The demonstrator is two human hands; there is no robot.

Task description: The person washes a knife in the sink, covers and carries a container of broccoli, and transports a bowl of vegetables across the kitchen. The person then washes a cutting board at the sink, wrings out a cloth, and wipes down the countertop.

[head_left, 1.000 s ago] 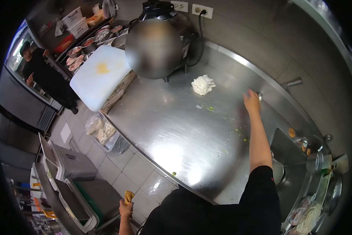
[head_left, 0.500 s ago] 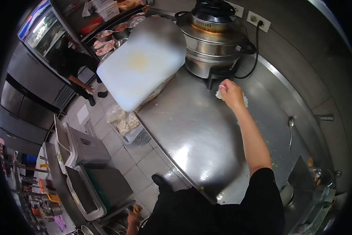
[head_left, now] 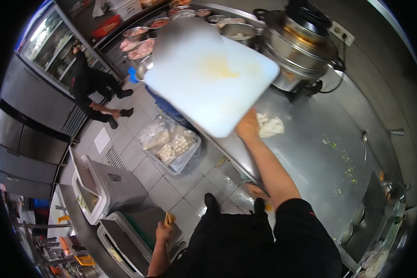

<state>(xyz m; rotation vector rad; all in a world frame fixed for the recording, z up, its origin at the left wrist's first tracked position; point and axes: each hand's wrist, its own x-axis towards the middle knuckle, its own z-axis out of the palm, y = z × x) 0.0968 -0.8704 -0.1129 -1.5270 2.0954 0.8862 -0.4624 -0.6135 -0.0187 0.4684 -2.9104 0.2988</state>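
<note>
My right hand (head_left: 248,125) is at the near right edge of a white cutting board (head_left: 204,95), which hides its fingers; I cannot tell whether they grip it. Yellow stains mark the board, and a blurred grey patch covers its far left part. Just right of that hand, a crumpled white cloth (head_left: 269,126) lies on the steel counter (head_left: 306,162). Low on the left, my left hand (head_left: 163,230) is closed around a small yellow-brown thing (head_left: 170,218) of a kind I cannot make out.
A large steel pot (head_left: 299,51) stands at the counter's back. Food scraps (head_left: 345,160) and a spoon (head_left: 365,143) lie to the right. Bowls of meat (head_left: 136,33) line the far side. On the floor are a bagged tub (head_left: 171,146) and bins (head_left: 118,185). Another person (head_left: 95,90) bends by the fridge.
My right hand has let go of the white cloth and moved left to the cutting board. The view has shifted. My left hand still holds the yellow-brown thing.
</note>
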